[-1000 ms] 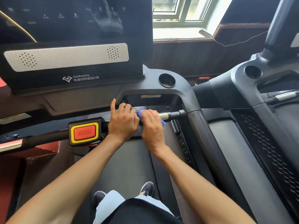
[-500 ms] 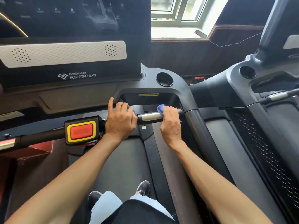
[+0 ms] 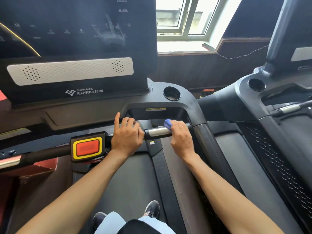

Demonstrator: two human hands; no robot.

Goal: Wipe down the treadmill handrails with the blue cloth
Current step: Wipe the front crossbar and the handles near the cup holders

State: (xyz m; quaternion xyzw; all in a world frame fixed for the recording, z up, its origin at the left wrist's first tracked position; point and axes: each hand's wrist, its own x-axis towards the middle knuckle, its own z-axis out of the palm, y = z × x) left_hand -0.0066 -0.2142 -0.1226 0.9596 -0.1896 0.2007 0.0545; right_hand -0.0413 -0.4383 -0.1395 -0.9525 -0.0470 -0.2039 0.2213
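The front handrail (image 3: 157, 132) runs across the treadmill below the console, black with a silver metal section. My right hand (image 3: 181, 137) grips the blue cloth (image 3: 168, 124) wrapped around the rail at the right end of the silver section; only a small fold of cloth shows above my fingers. My left hand (image 3: 126, 135) is curled over the black part of the rail, just right of the red and yellow stop button (image 3: 87, 147), index finger pointing up.
The console screen (image 3: 76, 39) and white speaker strip (image 3: 70, 70) rise behind the rail. A cup holder (image 3: 171, 93) sits at the right corner. The right side rail (image 3: 211, 149) slopes toward me. A second treadmill (image 3: 270, 115) stands to the right. My shoes (image 3: 152, 208) are on the belt.
My right hand slid the cloth rightward along the rail, away from my left hand, uncovering the silver section. My left hand stayed in place.
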